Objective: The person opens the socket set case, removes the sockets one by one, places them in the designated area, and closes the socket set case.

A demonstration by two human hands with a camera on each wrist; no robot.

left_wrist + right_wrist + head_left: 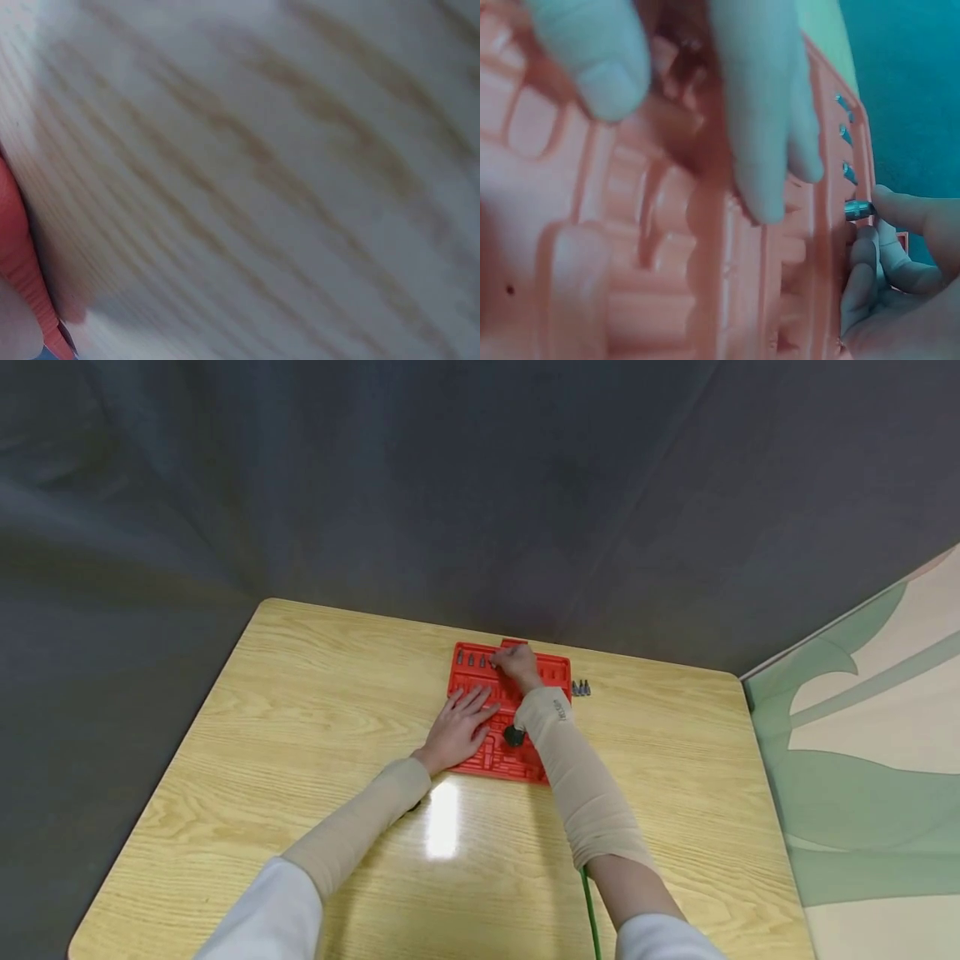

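The left wrist view is blurred; the red tray [19,247] is cut off at its edge.

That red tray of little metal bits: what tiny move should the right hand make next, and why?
Probably press the bit it pinches down into its slot. The right hand is at the far row of the red tray, beside three bits already seated, while the left hand lies flat on the tray, steadying it.

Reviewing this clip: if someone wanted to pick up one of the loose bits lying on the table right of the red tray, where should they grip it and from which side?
Probably by its thicker shank, pinched across its width from above. The loose bits lie flat on the table in a tight row just right of the red tray, so there is little room to come in sideways. The outermost one looks easiest; finer detail is too small to tell.
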